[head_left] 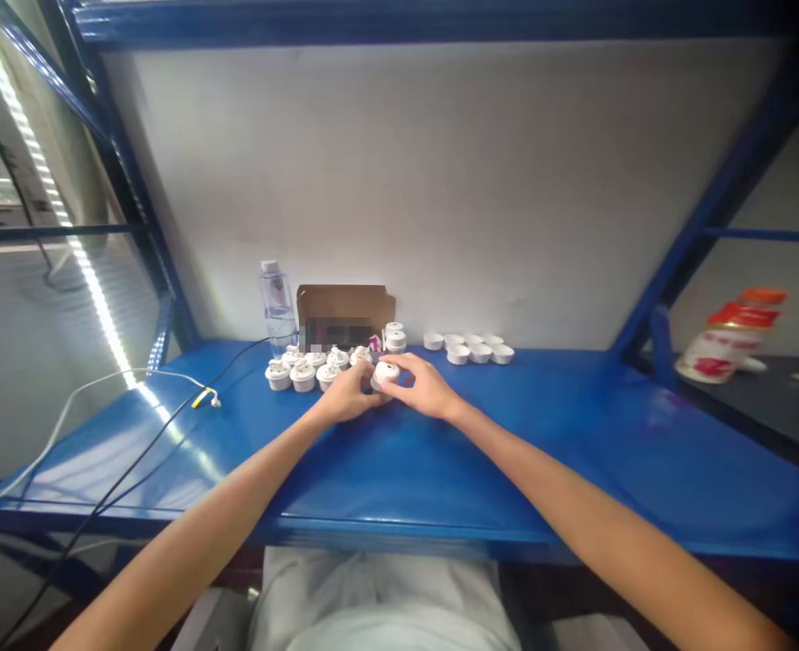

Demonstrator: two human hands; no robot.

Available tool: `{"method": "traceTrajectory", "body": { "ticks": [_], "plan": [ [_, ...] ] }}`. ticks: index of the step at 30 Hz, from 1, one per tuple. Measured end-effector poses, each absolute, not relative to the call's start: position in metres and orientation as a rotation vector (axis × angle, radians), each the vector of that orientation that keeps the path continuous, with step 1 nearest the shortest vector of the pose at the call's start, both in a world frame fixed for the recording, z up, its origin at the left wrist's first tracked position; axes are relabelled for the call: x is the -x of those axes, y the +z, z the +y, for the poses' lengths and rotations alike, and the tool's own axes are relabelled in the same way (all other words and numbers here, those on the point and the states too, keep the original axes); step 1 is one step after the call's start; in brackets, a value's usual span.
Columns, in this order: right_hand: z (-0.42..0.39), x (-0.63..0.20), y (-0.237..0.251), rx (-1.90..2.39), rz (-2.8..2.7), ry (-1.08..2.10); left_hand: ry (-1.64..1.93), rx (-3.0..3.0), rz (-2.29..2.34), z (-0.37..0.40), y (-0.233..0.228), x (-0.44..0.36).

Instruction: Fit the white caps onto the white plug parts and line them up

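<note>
My left hand and my right hand meet over the blue table, fingers curled from both sides around a small white cup with a domed white top. The top has a few dark marks. Left of my hands stand several similar white cups with lumpy white tops, in close rows; my left hand partly hides the nearest ones. Just behind the held cup, white round pieces are stacked. To the right are several plain white cups without domed tops.
An open cardboard box stands against the back wall, beside a clear water bottle. A white cable and a black cable cross the table's left end. A red-and-white bottle stands on a dark surface at far right.
</note>
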State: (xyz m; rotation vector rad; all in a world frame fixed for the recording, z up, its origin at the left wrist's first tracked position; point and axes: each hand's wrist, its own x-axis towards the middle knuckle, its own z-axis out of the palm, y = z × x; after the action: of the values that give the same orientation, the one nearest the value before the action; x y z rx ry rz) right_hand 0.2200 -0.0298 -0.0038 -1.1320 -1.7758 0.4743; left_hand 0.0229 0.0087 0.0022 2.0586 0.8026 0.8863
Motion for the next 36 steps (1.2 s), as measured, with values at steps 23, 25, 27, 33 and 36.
{"method": "traceTrajectory", "body": {
  "ticks": [23, 25, 27, 33, 36],
  "plan": [
    [-0.054, -0.205, 0.019, 0.954, -1.527, 0.661, 0.813, -1.477, 0.582, 0.001, 0.034, -0.015],
    [-0.054, -0.205, 0.020, 1.072, -1.418, 0.840, 0.819, -1.549, 0.561, -0.001, 0.036, -0.014],
    [-0.051, -0.204, 0.019, 1.169, -1.258, 1.084, 0.848, -1.659, 0.523, -0.005, 0.039, -0.015],
    [-0.048, -0.203, 0.018, 1.010, -1.139, 1.127, 1.013, -1.697, 0.541, -0.012, 0.039, -0.023],
    [-0.050, -0.201, 0.019, 0.960, -1.319, 0.816, 0.991, -1.637, 0.733, -0.008, 0.041, -0.021]
  ]
}}
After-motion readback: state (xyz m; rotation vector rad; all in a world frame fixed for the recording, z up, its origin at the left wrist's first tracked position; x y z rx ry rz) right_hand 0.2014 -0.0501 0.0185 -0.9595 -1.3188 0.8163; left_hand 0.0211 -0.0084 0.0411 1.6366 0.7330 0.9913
